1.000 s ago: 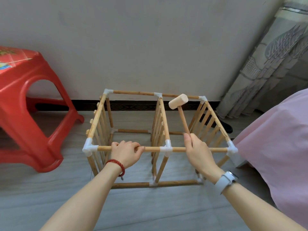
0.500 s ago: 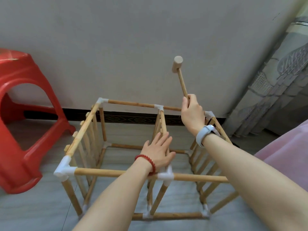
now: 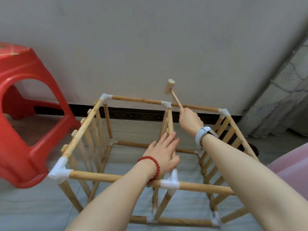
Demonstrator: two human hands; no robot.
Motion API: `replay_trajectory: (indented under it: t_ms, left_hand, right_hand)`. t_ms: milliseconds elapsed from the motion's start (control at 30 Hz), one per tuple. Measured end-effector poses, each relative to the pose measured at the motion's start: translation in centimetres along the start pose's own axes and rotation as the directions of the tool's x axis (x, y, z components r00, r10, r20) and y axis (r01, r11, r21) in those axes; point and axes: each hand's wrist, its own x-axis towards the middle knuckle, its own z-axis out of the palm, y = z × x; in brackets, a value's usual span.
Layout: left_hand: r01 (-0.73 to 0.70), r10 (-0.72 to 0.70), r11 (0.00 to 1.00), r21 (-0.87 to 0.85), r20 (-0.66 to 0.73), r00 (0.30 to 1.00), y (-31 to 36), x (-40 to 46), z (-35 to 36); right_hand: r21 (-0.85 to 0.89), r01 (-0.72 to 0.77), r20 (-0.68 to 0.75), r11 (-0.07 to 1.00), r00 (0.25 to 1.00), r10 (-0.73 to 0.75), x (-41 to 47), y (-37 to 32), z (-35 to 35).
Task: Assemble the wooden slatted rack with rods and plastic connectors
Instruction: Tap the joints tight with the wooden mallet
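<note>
1. Grey floor (image 3: 33,212) by a wall: rack (image 3: 133,164) standing, red stool (image 3: 28,130) at its left.
2. Left hand (image 3: 164,152) rests, fingers straight, on the middle rail (image 3: 170,120).
3. Right hand (image 3: 190,121) grips a raised mallet (image 3: 171,90).

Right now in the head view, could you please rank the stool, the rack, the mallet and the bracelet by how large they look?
1. rack
2. stool, though it is cut off at the left edge, so its full size is unsure
3. mallet
4. bracelet, which is nearer the camera, so its order with the mallet is unsure
</note>
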Motion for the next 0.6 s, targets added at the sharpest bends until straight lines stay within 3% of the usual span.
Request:
replay_trajectory:
  t_ms: [67, 133, 233, 267, 367, 400, 467, 500, 600]
  left_hand:
    - [0.005, -0.005, 1.000, 0.017, -0.004, 1.000, -0.1, 0.2, -0.1]
    - [0.010, -0.010, 1.000, 0.022, 0.006, 1.000, -0.1, 0.2, -0.3]
    - [0.017, -0.018, 0.999, 0.048, 0.017, 1.000, 0.1, 0.1, -0.3]
    - [0.018, -0.019, 0.998, 0.055, 0.022, 1.000, 0.2, 0.1, -0.4]
    - [0.029, -0.030, 0.998, 0.053, 0.018, 0.999, 0.2, 0.0, -0.3]
    - [0.029, -0.030, 0.998, 0.055, 0.015, 0.999, 0.1, 0.1, -0.3]
    - [0.027, -0.028, 0.997, 0.069, 0.013, 1.000, 0.1, 0.1, -0.2]
    - [0.029, -0.030, 0.997, 0.074, 0.017, 0.999, 0.1, 0.0, -0.2]
    - [0.034, -0.036, 0.997, 0.066, 0.026, 0.999, 0.1, 0.2, -0.3]
  right_hand:
    - [0.078, 0.094, -0.178, 0.992, 0.981, -0.079, 0.4, -0.6, -0.9]
    - [0.124, 0.142, -0.235, 0.982, 0.966, -0.110, 0.3, -0.7, -1.1]
    - [-0.004, -0.012, 0.046, 1.000, 0.999, 0.012, -0.6, -0.3, -0.3]
    - [-0.024, -0.018, 0.033, 1.000, 0.999, 0.019, -0.4, -0.1, -0.2]
    - [0.079, 0.104, -0.199, 0.991, 0.976, -0.086, -0.1, -0.3, -0.6]
    - [0.085, 0.108, -0.206, 0.991, 0.975, -0.088, 0.1, -0.4, -0.7]
    - [0.039, 0.001, -0.023, 0.999, 1.000, 0.000, -0.1, -0.5, -0.5]
    - [0.026, -0.032, -0.010, 0.999, 0.999, 0.033, -0.2, -0.7, -0.7]
    - [0.157, 0.077, -0.274, 0.985, 0.961, -0.031, 0.0, -1.4, -1.3]
